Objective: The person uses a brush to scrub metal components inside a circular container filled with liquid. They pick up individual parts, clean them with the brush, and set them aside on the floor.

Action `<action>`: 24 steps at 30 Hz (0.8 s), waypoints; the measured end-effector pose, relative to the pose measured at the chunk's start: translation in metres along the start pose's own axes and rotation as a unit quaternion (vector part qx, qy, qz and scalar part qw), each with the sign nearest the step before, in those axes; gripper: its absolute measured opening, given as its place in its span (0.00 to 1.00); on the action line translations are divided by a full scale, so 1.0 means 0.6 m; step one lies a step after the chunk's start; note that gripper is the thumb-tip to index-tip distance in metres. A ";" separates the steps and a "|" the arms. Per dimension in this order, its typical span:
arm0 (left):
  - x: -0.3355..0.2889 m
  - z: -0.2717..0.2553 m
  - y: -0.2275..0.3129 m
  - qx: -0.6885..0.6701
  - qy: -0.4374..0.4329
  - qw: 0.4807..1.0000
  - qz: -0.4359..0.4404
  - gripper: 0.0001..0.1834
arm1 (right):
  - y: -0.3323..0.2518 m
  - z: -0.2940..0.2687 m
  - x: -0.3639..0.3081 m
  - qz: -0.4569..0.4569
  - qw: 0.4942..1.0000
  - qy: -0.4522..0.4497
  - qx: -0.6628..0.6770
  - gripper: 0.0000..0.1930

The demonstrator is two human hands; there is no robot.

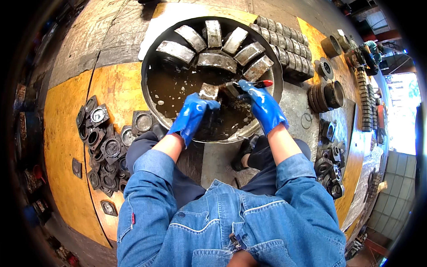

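In front of me stands a wide round metal basin (279, 84) with murky brown liquid in it. My left hand (192, 116), in a blue rubber glove, grips a curved metal block (209, 91) above the liquid. My right hand (266, 107), gloved the same way, is closed round a flat brush (230, 87) whose dark handle ends in a red tip. The brush head lies against or very near the block; their exact contact is blurred. Several similar grey curved blocks (213, 34) are fanned along the basin's far side, and another (217, 61) lies crosswise inside that fan.
Rows of stacked curved blocks (289, 46) stand right of the basin. A heap of dark flanged metal parts (111, 149) lies at left, with more (331, 164) at right. Large metal rings (333, 94) and two thin rings (306, 120) are on the right. My knees flank the basin's near side.
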State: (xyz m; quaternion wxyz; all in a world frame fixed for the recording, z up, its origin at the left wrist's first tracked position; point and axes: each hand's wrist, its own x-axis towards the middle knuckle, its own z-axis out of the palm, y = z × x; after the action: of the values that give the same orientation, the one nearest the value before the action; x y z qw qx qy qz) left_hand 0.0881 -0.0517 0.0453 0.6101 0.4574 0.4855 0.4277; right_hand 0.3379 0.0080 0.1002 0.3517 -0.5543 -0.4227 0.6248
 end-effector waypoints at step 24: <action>-0.051 -0.121 0.040 0.097 0.054 0.994 0.024 0.14 | -0.017 0.184 0.041 -0.064 0.988 -0.081 -0.111 0.26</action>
State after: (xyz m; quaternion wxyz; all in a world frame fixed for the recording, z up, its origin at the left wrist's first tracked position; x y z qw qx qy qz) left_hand 0.0096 -0.0660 0.0668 0.5252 0.5024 0.5457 0.4172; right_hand 0.2249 0.0192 0.1031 0.2919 -0.5089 -0.5515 0.5930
